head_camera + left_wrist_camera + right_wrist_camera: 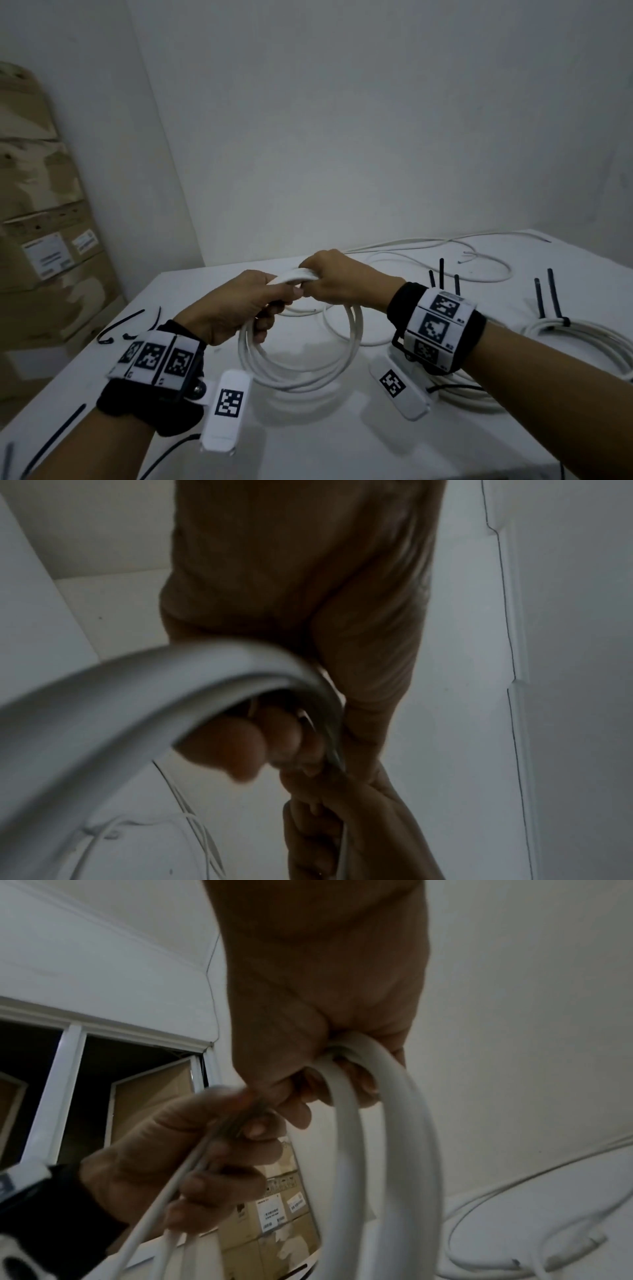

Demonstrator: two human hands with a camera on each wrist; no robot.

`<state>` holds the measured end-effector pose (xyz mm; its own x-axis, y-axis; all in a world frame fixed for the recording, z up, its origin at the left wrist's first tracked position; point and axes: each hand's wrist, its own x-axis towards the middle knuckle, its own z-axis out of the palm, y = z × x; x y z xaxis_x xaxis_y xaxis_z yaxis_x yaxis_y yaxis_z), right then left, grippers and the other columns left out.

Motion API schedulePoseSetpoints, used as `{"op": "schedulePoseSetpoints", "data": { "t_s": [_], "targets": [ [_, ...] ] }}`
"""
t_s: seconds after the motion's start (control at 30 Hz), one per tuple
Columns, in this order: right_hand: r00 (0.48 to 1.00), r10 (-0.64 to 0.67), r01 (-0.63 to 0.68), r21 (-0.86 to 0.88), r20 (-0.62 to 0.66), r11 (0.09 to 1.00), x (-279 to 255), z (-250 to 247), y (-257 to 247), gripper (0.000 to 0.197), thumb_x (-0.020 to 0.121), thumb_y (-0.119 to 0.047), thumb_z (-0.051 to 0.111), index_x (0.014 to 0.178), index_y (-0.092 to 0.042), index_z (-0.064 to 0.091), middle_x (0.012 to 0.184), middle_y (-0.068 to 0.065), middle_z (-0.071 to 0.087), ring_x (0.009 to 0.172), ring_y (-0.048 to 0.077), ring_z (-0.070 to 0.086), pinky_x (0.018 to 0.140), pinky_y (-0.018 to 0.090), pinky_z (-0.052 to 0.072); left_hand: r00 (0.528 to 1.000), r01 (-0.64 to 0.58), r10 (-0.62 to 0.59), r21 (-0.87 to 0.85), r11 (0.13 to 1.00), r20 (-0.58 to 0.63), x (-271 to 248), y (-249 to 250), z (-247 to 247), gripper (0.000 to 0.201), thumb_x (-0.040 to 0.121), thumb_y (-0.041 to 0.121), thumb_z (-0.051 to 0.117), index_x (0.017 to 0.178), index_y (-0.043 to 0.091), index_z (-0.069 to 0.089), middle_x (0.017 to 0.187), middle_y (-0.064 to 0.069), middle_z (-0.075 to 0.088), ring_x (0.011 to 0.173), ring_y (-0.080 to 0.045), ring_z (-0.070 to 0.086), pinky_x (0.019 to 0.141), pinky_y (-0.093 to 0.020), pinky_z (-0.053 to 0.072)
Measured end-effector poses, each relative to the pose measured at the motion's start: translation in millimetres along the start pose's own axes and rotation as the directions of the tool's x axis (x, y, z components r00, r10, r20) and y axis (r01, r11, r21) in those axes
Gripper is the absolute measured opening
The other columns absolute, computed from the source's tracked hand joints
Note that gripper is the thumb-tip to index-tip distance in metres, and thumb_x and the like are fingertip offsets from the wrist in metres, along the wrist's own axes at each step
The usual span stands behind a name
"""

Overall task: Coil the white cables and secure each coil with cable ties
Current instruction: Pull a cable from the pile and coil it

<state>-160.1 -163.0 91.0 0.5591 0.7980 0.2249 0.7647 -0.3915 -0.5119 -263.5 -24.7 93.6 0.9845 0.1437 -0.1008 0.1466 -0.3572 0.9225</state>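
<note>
White walls [342,120], white table [308,445], stacked cardboard boxes [44,240] left.

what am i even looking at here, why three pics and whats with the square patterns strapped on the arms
No machine here: a person works with bare hands, wearing three cameras. The big picture comes from a head camera looking down at a white table. The patterned squares sit on the bands around both wrists, where the two wrist cameras are worn; those give the other two pictures, looking along each hand.

The left hand and right hand both grip the top of a white cable coil, which hangs down to the table. In the right wrist view the right hand is curled round the loops.

On the table lie loose white cable, black cable ties, and at the right a finished coil already tied. Cardboard boxes stand at the left.
</note>
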Motion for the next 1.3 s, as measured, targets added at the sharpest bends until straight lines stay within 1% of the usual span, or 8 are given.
{"op": "schedulePoseSetpoints", "data": {
  "t_s": [0.1, 0.4, 0.53, 0.67, 0.77, 0.9, 1.1, 1.3],
  "targets": [
    [0.998, -0.040, 0.042, -0.046, 0.039, 0.998, 9, 10, -6, 0.014, 0.085, -0.013, 0.053, 0.083, -0.002, 0.062, 0.072, 0.007, 0.059, 0.062, 0.019, 0.051, 0.056, 0.028, 0.039, 0.999, -0.016, 0.015, 0.020, 1.000, 0.039, -7, -1, -15, 0.056, 0.082, 0.058, 0.062, 0.090, 0.003, 0.066, 0.071, -0.009, 0.063, 0.059, -0.019, 0.057, 0.046, -0.028, 0.047],
    [0.979, -0.180, 0.192, -0.132, 0.100, 0.972, 44, 46, -51, 0.029, 0.088, -0.019, 0.054, 0.060, -0.024, 0.047, 0.062, -0.006, 0.050, 0.058, 0.013, 0.049, 0.053, 0.025, 0.034, 0.999, 0.042, -0.037, 0.235, 0.971, -0.026, -41, -16, -63, 0.039, 0.092, 0.035, 0.058, 0.096, -0.004, 0.062, 0.060, -0.001, 0.045, 0.049, -0.013, 0.045, 0.050, -0.028, 0.042],
    [0.959, -0.270, 0.279, -0.114, 0.084, 0.954, 60, 74, -77, 0.021, 0.089, -0.016, 0.052, 0.068, -0.016, 0.047, 0.061, -0.004, 0.046, 0.063, 0.021, 0.049, 0.053, 0.027, 0.033, 0.992, 0.099, -0.087, 0.141, 0.985, -0.093, -64, -31, -86, 0.031, 0.087, 0.037, 0.060, 0.085, 0.006, 0.057, 0.060, -0.003, 0.052, 0.048, -0.016, 0.046, 0.046, -0.025, 0.038],
    [0.929, -0.352, 0.365, -0.117, 0.116, 0.924, 77, 101, -105, 0.025, 0.089, -0.018, 0.056, 0.069, -0.019, 0.041, 0.065, -0.004, 0.048, 0.066, 0.019, 0.047, 0.055, 0.027, 0.033, 0.972, 0.150, -0.131, 0.088, 0.985, -0.194, -86, -44, -109, 0.039, 0.095, 0.032, 0.053, 0.060, 0.016, 0.052, 0.052, 0.002, 0.032, 0.042, -0.011, 0.027, 0.040, -0.021, 0.024],
    [0.925, -0.278, 0.294, -0.026, 0.261, 0.955, 82, 108, -119, 0.035, 0.081, -0.039, 0.071, 0.099, -0.019, 0.047, 0.093, 0.000, 0.059, 0.081, 0.017, 0.055, 0.070, 0.030, 0.045, 0.937, 0.185, -0.143, 0.105, 0.977, -0.318, -105, -51, -132, 0.054, 0.097, 0.029, 0.053, 0.044, 0.018, 0.051, 0.049, 0.003, 0.028, 0.040, -0.009, 0.023, 0.040, -0.021, 0.019],
    [0.850, -0.073, 0.007, 0.128, 0.522, 0.992, 88, 112, -115, 0.058, 0.083, -0.028, 0.071, 0.132, -0.022, 0.041, 0.114, 0.005, 0.061, 0.103, 0.021, 0.060, 0.092, 0.037, 0.050, 0.889, 0.223, -0.153, 0.116, 0.968, -0.432, -133, -58, -170, 0.035, 0.098, 0.027, 0.051, 0.066, 0.011, 0.053, 0.052, 0.000, 0.027, 0.040, -0.011, 0.022, 0.038, -0.020, 0.019],
    [0.688, -0.051, 0.150, -0.073, 0.724, 0.986, 97, 177, -137, 0.021, 0.092, -0.014, 0.053, 0.111, -0.015, 0.061, 0.088, 0.005, 0.064, 0.074, 0.018, 0.064, 0.064, 0.026, 0.051, 0.793, 0.300, -0.183, 0.112, 0.947, -0.581, -152, -78, -203, 0.029, 0.098, 0.023, 0.053, 0.074, 0.007, 0.055, 0.046, 0.003, 0.033, 0.039, -0.012, 0.024, 0.038, -0.020, 0.021],
    [0.609, -0.181, 0.227, 0.049, 0.772, 0.973, 89, 233, -172, 0.033, 0.096, -0.013, 0.047, 0.129, -0.019, 0.047, 0.081, 0.007, 0.058, 0.057, 0.018, 0.058, 0.052, 0.024, 0.050, 0.741, 0.326, -0.222, 0.050, 0.944, -0.634, -159, -97, -215, 0.026, 0.095, 0.028, 0.057, 0.079, 0.007, 0.057, 0.045, 0.005, 0.035, 0.036, -0.011, 0.027, 0.039, -0.021, 0.022]
  ]
}}
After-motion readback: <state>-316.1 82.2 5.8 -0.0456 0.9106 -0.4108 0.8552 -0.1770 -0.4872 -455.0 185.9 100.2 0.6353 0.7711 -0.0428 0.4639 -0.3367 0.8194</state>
